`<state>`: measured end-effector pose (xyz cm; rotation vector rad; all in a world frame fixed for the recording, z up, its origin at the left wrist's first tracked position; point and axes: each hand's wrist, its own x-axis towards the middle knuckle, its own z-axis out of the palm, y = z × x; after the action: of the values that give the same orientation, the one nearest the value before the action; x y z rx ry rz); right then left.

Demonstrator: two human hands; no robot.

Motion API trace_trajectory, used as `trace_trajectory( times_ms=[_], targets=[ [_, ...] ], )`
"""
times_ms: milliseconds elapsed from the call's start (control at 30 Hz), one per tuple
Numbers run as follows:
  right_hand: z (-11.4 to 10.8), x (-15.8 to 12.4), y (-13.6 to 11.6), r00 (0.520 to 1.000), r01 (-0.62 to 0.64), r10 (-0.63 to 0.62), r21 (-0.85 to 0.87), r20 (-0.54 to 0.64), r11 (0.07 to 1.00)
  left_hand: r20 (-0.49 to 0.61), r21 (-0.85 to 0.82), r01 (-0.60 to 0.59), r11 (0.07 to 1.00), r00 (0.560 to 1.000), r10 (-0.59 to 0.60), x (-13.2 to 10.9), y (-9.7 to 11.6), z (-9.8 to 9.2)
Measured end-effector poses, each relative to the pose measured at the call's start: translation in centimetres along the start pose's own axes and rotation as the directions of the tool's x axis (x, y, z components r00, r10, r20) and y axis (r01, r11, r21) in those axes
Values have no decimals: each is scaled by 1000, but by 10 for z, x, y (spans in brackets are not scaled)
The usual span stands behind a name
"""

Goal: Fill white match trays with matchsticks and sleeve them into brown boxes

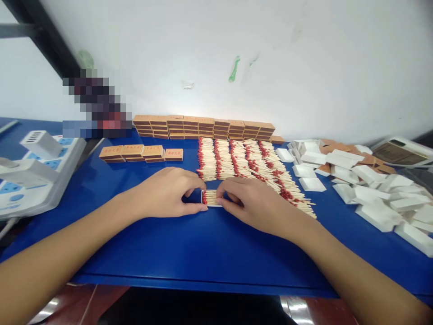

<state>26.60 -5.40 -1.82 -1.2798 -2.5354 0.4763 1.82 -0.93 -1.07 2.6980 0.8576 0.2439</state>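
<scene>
A small white matchbox tray [212,206] filled with red-headed matches [211,197] lies on the blue table between my hands. At its left end, my left hand [172,192] grips the tray between thumb and forefinger. My right hand [252,198] has its thumb and fingers closed on the matches at the right end, covering that part of the tray. Just behind are several rows of loose matches [206,158], partly hidden by my right hand and forearm.
Stacked orange matchboxes [203,126] line the wall, with a shorter group of matchboxes [131,153] at left. White empty trays [379,194] and orange sleeves are heaped at right, beside a phone [402,151]. A power strip [61,171] with plugs sits at the left edge.
</scene>
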Motion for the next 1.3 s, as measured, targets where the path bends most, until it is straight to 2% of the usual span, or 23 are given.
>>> trace_trajectory(
  times_ms=[133,267,400,433,467,533,600,667,700,800,867,967,1100,1300],
  targets=[
    [-3,0,0,1000,3,-3,18,-18,1000,-16,-4,-3,1000,1000,3,-1,-1,1],
    [-11,1,6,991,-22,23,8,-134,1000,-23,-10,-2,1000,1000,2,-1,-2,1],
    [-45,-4,32,969,-96,87,-29,-232,995,-17,-67,9,998,1000,-10,-2,-1,0],
    [-58,-7,43,942,-154,145,-5,-304,988,-31,-78,4,997,999,-6,-2,-1,0],
    [-71,-10,55,889,-240,230,25,-395,970,-37,-79,4,997,999,-7,-2,-1,1],
    [-97,-16,84,733,-406,369,67,-571,911,-19,-73,1,997,1000,-3,-2,-1,2],
    [-116,-19,113,660,-562,470,29,-587,826,-24,-78,-13,997,1000,11,-2,-1,4],
    [-126,-16,138,612,-682,523,-60,-593,729,-42,-77,-11,997,999,8,-2,-1,6],
    [-128,-12,149,601,-711,545,-80,-584,699,-42,-76,-5,997,999,2,-2,-1,7],
    [-125,6,172,620,-746,604,-136,-501,652,-13,-118,35,992,999,-37,-1,-2,9],
    [-122,17,181,641,-749,629,-178,-440,638,-16,-137,57,989,998,-60,0,-2,10],
    [-119,29,189,640,-764,663,-231,-388,602,-8,-164,78,983,997,-80,0,-4,11],
    [-110,41,192,607,-794,709,-303,-358,527,-16,-193,111,975,993,-116,1,-5,14],
    [-86,68,191,534,-838,764,-350,-363,419,26,-158,81,984,997,-78,2,-4,12]
  ],
)
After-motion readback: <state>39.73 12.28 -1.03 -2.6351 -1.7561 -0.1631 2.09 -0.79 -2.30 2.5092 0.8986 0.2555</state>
